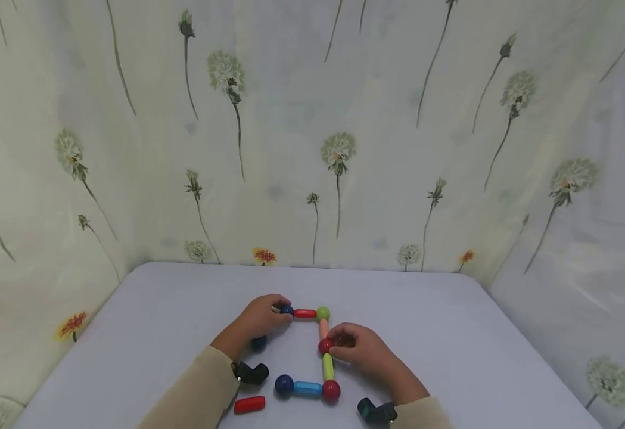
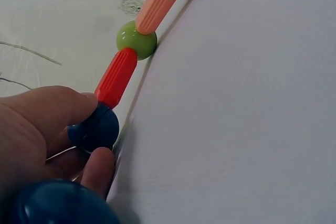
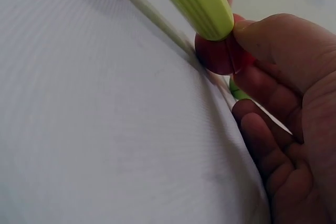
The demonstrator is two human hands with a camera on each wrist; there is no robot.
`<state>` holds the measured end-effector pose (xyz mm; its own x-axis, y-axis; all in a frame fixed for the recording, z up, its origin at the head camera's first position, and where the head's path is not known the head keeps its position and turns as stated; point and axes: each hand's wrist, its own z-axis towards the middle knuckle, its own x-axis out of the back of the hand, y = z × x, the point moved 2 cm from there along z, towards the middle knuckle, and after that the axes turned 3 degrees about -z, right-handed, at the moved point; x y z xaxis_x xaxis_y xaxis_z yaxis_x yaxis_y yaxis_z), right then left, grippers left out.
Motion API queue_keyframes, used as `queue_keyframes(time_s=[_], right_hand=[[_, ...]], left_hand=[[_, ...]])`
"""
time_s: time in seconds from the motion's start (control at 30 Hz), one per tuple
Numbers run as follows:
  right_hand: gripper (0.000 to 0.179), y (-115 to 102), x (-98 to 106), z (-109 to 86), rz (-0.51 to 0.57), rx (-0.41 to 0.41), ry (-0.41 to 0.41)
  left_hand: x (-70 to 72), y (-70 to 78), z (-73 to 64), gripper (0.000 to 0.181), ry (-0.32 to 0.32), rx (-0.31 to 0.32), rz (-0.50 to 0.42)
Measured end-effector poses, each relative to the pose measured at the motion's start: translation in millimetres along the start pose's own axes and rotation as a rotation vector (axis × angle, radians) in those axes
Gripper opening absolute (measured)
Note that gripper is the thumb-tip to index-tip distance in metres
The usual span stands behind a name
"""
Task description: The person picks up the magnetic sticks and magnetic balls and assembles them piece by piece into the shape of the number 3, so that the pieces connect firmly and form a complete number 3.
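Note:
A chain of balls and rods lies on the white table. My left hand (image 1: 263,316) pinches the dark blue ball (image 2: 100,128) at its far left end between thumb and fingers. From that ball a red rod (image 1: 305,313) runs to a green ball (image 1: 323,313), and a peach rod (image 1: 323,329) leads on to a red ball (image 1: 325,346). Thumb and forefinger of my right hand (image 1: 363,350) hold this red ball. Beyond it come a yellow-green rod (image 3: 199,3), another red ball (image 1: 330,391), a light blue rod (image 1: 308,388) and a dark blue ball (image 1: 284,385).
Beside my left wrist sits a separate dark blue ball (image 1: 259,343), partly covered by the hand. A loose red rod (image 1: 249,404) lies near the left sleeve. Behind the white table (image 1: 425,316) hangs a curtain (image 1: 291,119) printed with dandelions.

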<state>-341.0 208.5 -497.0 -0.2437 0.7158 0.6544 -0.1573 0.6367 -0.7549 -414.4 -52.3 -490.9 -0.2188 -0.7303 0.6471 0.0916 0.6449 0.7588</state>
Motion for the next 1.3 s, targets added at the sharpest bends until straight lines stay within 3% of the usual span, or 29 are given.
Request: queue_keyframes(time_s=[0.23,0.37,0.5,0.6,0.67,0.87,1.0,1.17,1.3], right_hand=[[0.029,1,-2,-0.6,-0.025,0.012,0.016],[0.028,0,-2,-0.3,-0.030,0.010,0.009],[0.028,-1,-5,0.6,-0.024,0.003,-0.002],[0.028,-2,-5,1.3,-0.025,0.004,-0.002],[0.028,-2,-4,1.5,-0.030,0.002,0.005],[0.029,2,-3,0.1,-0.032,0.001,0.015],[0.027,7,-1,0.7,-0.034,0.009,0.014],[0.027,7,0,0.3,-0.025,0.010,0.019],[0.030,6,-2,0.5,-0.014,0.018,0.016]], left_hand=[[3.2,0.6,-3.8,0.037,0.009,0.012,0.001],[7.8,3.1,-8.6,0.039,0.053,0.042,-0.011],[18.9,8.1,-22.4,0.039,0.158,0.053,-0.015],[29.4,14.5,-37.9,0.035,0.216,0.020,-0.066],[34.9,19.3,-50.5,0.031,0.221,-0.020,-0.111],[38.7,24.9,-93.7,0.025,0.135,-0.111,-0.143],[38.4,22.0,-119.9,0.024,0.035,-0.117,-0.141],[38.2,9.9,-140.9,0.024,-0.169,-0.115,-0.079],[37.8,-1.4,-152.4,0.025,-0.238,-0.076,-0.023]])
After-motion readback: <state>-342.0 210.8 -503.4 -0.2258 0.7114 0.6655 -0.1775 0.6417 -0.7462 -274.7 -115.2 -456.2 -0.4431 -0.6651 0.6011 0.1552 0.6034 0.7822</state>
